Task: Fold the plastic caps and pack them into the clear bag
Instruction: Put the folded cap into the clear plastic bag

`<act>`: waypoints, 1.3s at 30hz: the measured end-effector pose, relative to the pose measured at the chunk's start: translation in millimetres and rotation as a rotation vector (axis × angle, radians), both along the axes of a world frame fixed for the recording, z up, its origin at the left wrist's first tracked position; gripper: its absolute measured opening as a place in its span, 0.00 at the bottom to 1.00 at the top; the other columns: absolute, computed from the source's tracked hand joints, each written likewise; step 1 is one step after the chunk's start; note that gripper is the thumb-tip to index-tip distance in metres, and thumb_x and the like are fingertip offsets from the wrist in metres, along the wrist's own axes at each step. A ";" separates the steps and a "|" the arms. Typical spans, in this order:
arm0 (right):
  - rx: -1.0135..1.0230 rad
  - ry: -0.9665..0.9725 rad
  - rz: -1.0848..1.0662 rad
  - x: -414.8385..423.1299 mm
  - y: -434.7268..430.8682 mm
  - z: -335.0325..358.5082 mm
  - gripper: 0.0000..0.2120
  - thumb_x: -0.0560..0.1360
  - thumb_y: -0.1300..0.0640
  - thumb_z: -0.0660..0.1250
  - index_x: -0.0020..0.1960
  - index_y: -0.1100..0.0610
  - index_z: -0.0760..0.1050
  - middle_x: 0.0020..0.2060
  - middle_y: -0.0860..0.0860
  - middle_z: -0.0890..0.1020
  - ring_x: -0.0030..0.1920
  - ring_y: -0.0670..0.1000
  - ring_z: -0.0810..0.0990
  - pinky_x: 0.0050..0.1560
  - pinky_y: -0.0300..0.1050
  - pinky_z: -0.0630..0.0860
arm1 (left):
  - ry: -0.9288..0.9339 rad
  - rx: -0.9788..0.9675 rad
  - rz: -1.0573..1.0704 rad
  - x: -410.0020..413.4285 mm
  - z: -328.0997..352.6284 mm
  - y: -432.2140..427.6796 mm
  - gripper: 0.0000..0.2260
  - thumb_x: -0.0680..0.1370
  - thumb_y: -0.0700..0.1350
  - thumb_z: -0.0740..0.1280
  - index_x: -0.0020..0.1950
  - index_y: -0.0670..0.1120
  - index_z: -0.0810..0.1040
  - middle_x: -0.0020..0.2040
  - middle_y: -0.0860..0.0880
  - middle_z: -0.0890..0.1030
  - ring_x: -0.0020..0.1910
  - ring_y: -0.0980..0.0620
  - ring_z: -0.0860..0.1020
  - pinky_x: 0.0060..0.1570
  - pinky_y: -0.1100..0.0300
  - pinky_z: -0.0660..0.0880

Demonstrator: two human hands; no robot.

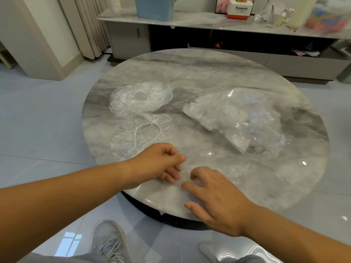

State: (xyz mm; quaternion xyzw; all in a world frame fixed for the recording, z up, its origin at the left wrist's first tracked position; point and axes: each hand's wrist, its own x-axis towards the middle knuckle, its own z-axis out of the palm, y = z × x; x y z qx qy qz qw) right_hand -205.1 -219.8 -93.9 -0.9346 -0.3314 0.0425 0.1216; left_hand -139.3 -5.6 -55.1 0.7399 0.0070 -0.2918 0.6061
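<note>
Nearest, shoes: a grey laced shoe [109,242] stands on the glossy floor tiles under the left forearm; part of a second shoe [207,249] shows to its right.
Left hand [159,164]: it sits over the near edge of the round marble worktop [218,73], its grip narrow, thumb and curled fingers pinched together on thin clear film.
Right hand [214,194]: just beside the left one, palm down, fingers spread and bent, its grip wide; the fingertips press on the same film and nothing is closed inside the hand.
Cap under the hands [191,179]: a crumpled clear plastic cap lies between the two hands at the near edge of the worktop; its outline is hard to make out against the marble.
Flat cap [133,137]: a second cap lies spread out on the left of the worktop, elastic rim facing up as a thin white loop, its near edge close to the left hand.
Far cap [140,97]: a third cap, puffier and bunched round its opening, touches the flat cap's far side.
Clear bag [233,118]: it lies on the right half of the worktop, well apart from the hands, mouth turned toward the caps, holding a heap of white crumpled plastic.
Behind: a long low marble-topped cabinet [190,19] carries a blue bin [154,7], a white and red box [240,9] and blurred bottles; pale curtains [89,25] hang at far left.
</note>
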 end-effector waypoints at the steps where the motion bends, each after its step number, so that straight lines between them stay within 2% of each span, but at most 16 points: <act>1: 0.009 -0.002 0.012 -0.3 -2.3 0.4 0.20 0.83 0.40 0.54 0.66 0.49 0.73 0.57 0.48 0.72 0.57 0.50 0.71 0.62 0.44 0.69 | 0.037 -0.043 -0.007 -0.8 1.4 -2.3 0.13 0.80 0.46 0.68 0.53 0.35 0.78 0.47 0.37 0.83 0.42 0.45 0.84 0.45 0.52 0.82; 4: 0.083 -0.042 0.036 -3.0 -16.0 -0.1 0.20 0.83 0.42 0.57 0.67 0.52 0.75 0.59 0.46 0.77 0.65 0.49 0.72 0.72 0.44 0.63 | 0.097 -0.081 -0.056 -3.3 0.9 -8.2 0.10 0.82 0.37 0.61 0.58 0.36 0.80 0.54 0.36 0.83 0.48 0.42 0.84 0.50 0.51 0.83; 5: 0.123 -0.057 0.031 -4.1 -20.6 0.0 0.19 0.83 0.43 0.57 0.66 0.52 0.76 0.60 0.46 0.78 0.67 0.49 0.72 0.73 0.45 0.63 | 0.115 -0.072 -0.070 -4.2 -0.8 -9.0 0.12 0.82 0.33 0.58 0.59 0.37 0.80 0.55 0.38 0.84 0.50 0.42 0.85 0.52 0.51 0.83; 9: 0.253 -0.130 -0.037 -9.7 -35.2 5.0 0.16 0.82 0.48 0.58 0.62 0.53 0.78 0.64 0.49 0.77 0.66 0.51 0.73 0.65 0.50 0.69 | 0.153 -0.016 -0.129 -5.9 -4.0 -18.0 0.20 0.79 0.28 0.55 0.63 0.41 0.79 0.61 0.46 0.82 0.52 0.44 0.85 0.54 0.50 0.82; 12: 0.188 -0.102 0.000 -11.5 -32.7 6.7 0.17 0.82 0.49 0.59 0.67 0.51 0.76 0.68 0.47 0.75 0.69 0.49 0.71 0.69 0.47 0.65 | 0.155 -0.010 -0.181 -3.9 -1.6 -22.0 0.20 0.79 0.28 0.58 0.66 0.43 0.77 0.63 0.48 0.81 0.53 0.45 0.85 0.56 0.50 0.81; 16: 0.034 -0.024 -0.016 -10.3 -33.1 -0.1 0.20 0.83 0.43 0.55 0.70 0.49 0.72 0.66 0.44 0.75 0.67 0.48 0.71 0.69 0.47 0.62 | 0.130 -0.009 -0.227 -1.5 -0.9 -22.7 0.18 0.81 0.31 0.62 0.68 0.45 0.75 0.64 0.50 0.81 0.54 0.45 0.85 0.56 0.51 0.81; 20: 0.022 -0.012 -0.016 -10.9 -35.6 -2.0 0.21 0.83 0.42 0.54 0.69 0.50 0.74 0.67 0.44 0.75 0.67 0.47 0.71 0.70 0.46 0.63 | 0.072 -0.029 -0.190 0.8 -0.7 -21.0 0.14 0.79 0.38 0.70 0.64 0.46 0.78 0.57 0.47 0.84 0.50 0.43 0.85 0.48 0.54 0.83; 22: 0.025 -0.013 -0.017 -11.3 -35.3 -1.8 0.21 0.83 0.42 0.55 0.69 0.50 0.75 0.67 0.44 0.75 0.68 0.46 0.71 0.70 0.45 0.63 | -0.023 0.030 -0.132 4.8 -1.8 -21.6 0.13 0.76 0.41 0.74 0.60 0.45 0.79 0.50 0.43 0.85 0.44 0.45 0.86 0.41 0.55 0.83; 24: 0.032 -0.013 -0.020 -11.4 -34.9 -2.1 0.21 0.82 0.42 0.56 0.68 0.50 0.76 0.68 0.44 0.75 0.68 0.46 0.72 0.70 0.46 0.63 | -0.135 0.153 -0.090 11.4 -4.7 -23.3 0.14 0.72 0.44 0.78 0.55 0.45 0.80 0.44 0.43 0.84 0.35 0.51 0.83 0.35 0.57 0.79; 26: 0.045 -0.017 -0.021 -12.1 -35.2 -2.3 0.21 0.82 0.42 0.58 0.68 0.51 0.76 0.68 0.45 0.75 0.69 0.47 0.72 0.71 0.46 0.63 | -0.241 0.319 -0.108 18.4 -7.8 -26.8 0.16 0.68 0.48 0.81 0.51 0.48 0.81 0.42 0.49 0.83 0.32 0.58 0.79 0.36 0.60 0.79; 29: 0.059 -0.025 0.001 -14.3 -36.8 -3.6 0.21 0.81 0.42 0.59 0.69 0.51 0.75 0.70 0.45 0.74 0.72 0.47 0.70 0.73 0.49 0.62 | -0.339 0.519 -0.196 25.7 -11.5 -32.8 0.19 0.63 0.55 0.83 0.49 0.52 0.81 0.44 0.53 0.83 0.37 0.60 0.79 0.42 0.64 0.77; 33: 0.096 0.005 0.036 -16.4 -41.5 -7.0 0.22 0.82 0.43 0.59 0.71 0.51 0.74 0.74 0.45 0.71 0.77 0.46 0.65 0.77 0.52 0.59 | -0.338 0.619 -0.299 32.6 -10.1 -41.0 0.21 0.63 0.57 0.82 0.49 0.51 0.81 0.42 0.54 0.83 0.40 0.58 0.80 0.41 0.65 0.74; 36: 0.217 0.065 0.040 -18.2 -47.0 -9.1 0.23 0.81 0.45 0.61 0.73 0.52 0.72 0.76 0.45 0.70 0.79 0.45 0.61 0.78 0.53 0.58 | -0.335 0.659 -0.376 34.8 -7.6 -47.8 0.19 0.65 0.56 0.82 0.49 0.49 0.81 0.37 0.56 0.80 0.36 0.60 0.77 0.37 0.65 0.71; 39: 0.374 0.043 -0.054 -22.1 -48.9 -7.6 0.23 0.81 0.48 0.63 0.74 0.53 0.71 0.75 0.45 0.70 0.78 0.46 0.63 0.76 0.53 0.63 | -0.296 0.620 -0.437 33.7 -10.5 -47.6 0.14 0.68 0.54 0.80 0.46 0.48 0.83 0.33 0.56 0.79 0.31 0.59 0.75 0.36 0.65 0.72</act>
